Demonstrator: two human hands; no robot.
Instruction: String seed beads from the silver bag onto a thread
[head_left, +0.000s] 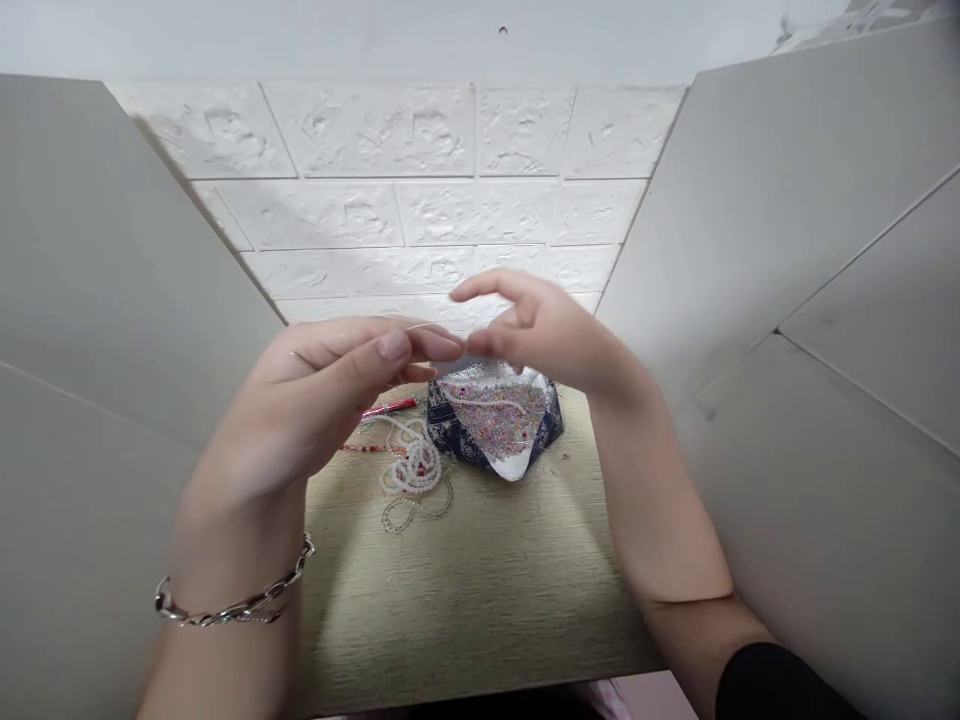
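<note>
My left hand (322, 390) is raised over the table, thumb and forefinger pinched on a thin pale thread (424, 325). Opposite it, my right hand (547, 330) meets the left fingertips. Its forefinger is lifted and its thumb is bent in against the other fingers; motion blur hides what lies between them. Below the hands stands a dark blue patterned fabric pouch (444, 428) with a silvery lining, filled with small pink and clear beads (499, 425). A strand of white beads (487, 403) crosses over them; its left end is close under my hands.
Left of the pouch lie coiled white bead strands (416, 460), a clear bead strand (401, 515), red beads (361, 449) and a red pen-like object (394, 407). Grey panels (787, 250) flank the wooden table (465, 600), and a white brick-patterned wall (442, 210) closes the back.
</note>
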